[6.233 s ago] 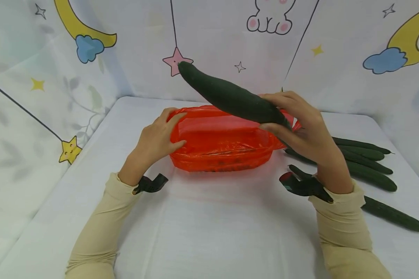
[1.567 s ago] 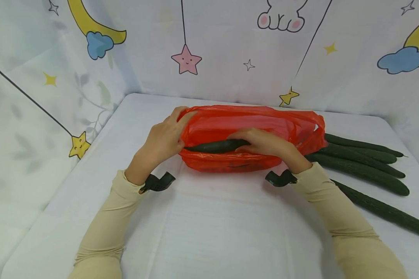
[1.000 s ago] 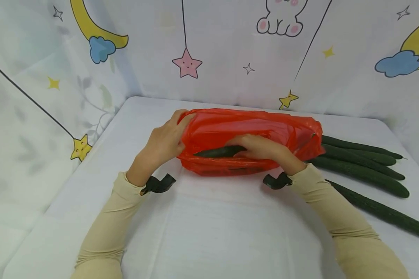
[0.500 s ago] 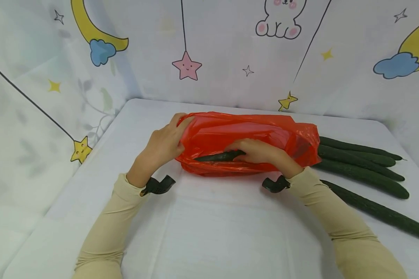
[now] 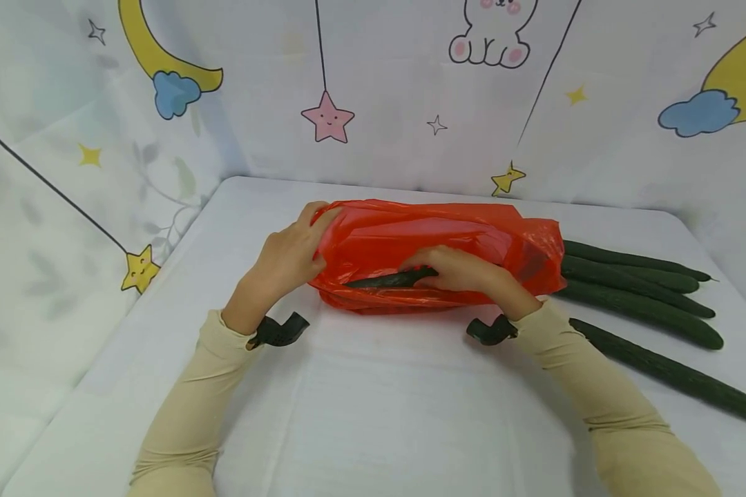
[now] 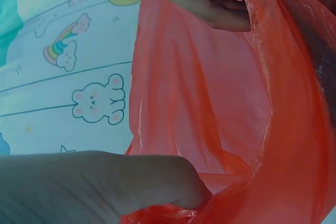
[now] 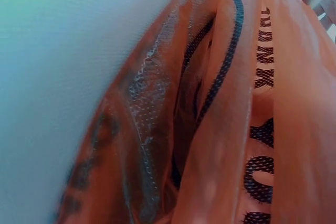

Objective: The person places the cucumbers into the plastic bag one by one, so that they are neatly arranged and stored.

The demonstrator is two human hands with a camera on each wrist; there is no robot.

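Observation:
A red plastic bag [image 5: 423, 224] lies on the white table with its mouth spread. My left hand [image 5: 288, 255] holds its left end, fingers at the far rim and thumb lower down. Inside the bag, my right hand [image 5: 456, 269] grips a dark green cucumber [image 5: 382, 281] from above. The cucumber lies lengthwise along the near side, its tip toward my left hand; the rest is hidden by the hand and bag. In the left wrist view my right hand [image 6: 210, 3] reaches into the bag's mouth. Black print [image 7: 260, 182] shows through the bag in the right wrist view.
Several cucumbers [image 5: 643, 310] lie together right of the bag, their left ends behind its edge. Another cucumber [image 5: 671, 366] lies apart, nearer the front right. A printed cloth backdrop [image 5: 385, 83] hangs behind the table's far edge.
My right hand has brought the cucumber from above the bag down into it. The bag's right end has since settled lower and nearer. Over the last half second the hands are almost still.

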